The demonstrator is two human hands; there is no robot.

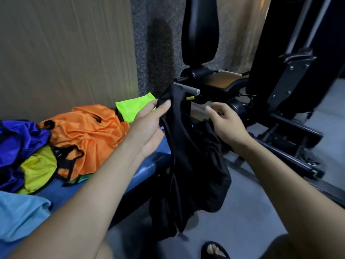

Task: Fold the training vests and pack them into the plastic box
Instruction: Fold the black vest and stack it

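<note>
Blue bench (pixel 147 165) carries loose vests. Left hand (pixel 149 126) pinches the limp, light black vest (pixel 188 165) by its strap; right hand (pixel 226 122) hovers, fingers apart. Grip the other shoulder next.

A gym is showing here: a black weight machine (pixel 261 94) is standing beside a blue padded bench (pixel 145 165) on speckled rubber flooring (pixel 158 43).

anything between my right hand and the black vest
Nothing visible. The black vest hangs from the left hand, which pinches its top. The right hand is beside it with only open air between them.
</note>
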